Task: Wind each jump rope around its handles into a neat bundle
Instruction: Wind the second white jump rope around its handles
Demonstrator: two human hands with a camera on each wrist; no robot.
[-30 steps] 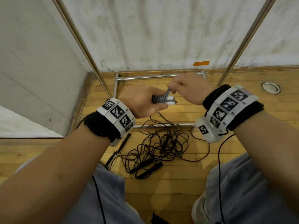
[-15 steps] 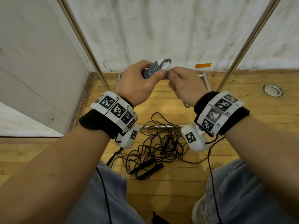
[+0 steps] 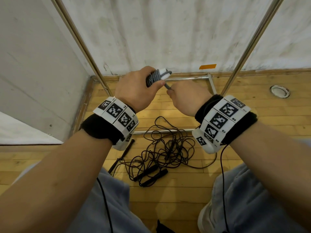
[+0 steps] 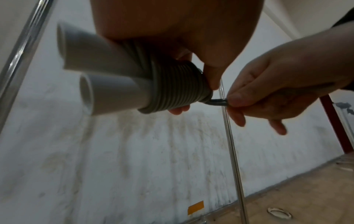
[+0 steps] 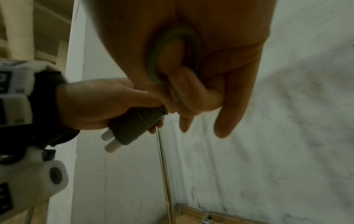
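Note:
My left hand grips a bundle: two white handles side by side with grey rope coiled tightly round them. The same coil shows in the right wrist view, with the white handle ends below it. My right hand pinches the last short loop of grey rope just right of the coil, thumb and forefinger closed on it. That loop curls inside my right palm. On the floor below lies a tangle of black jump ropes with black handles.
A metal frame with slanted poles and floor bars stands against the white wall. An orange tape strip marks the wall base. A round metal floor fitting sits at the right. My knees fill the bottom of the head view.
Both hands rose with the bundle from low over the floor to the foot of the wall. The right hand dropped just below the coil, pulling the rope end down to the right.

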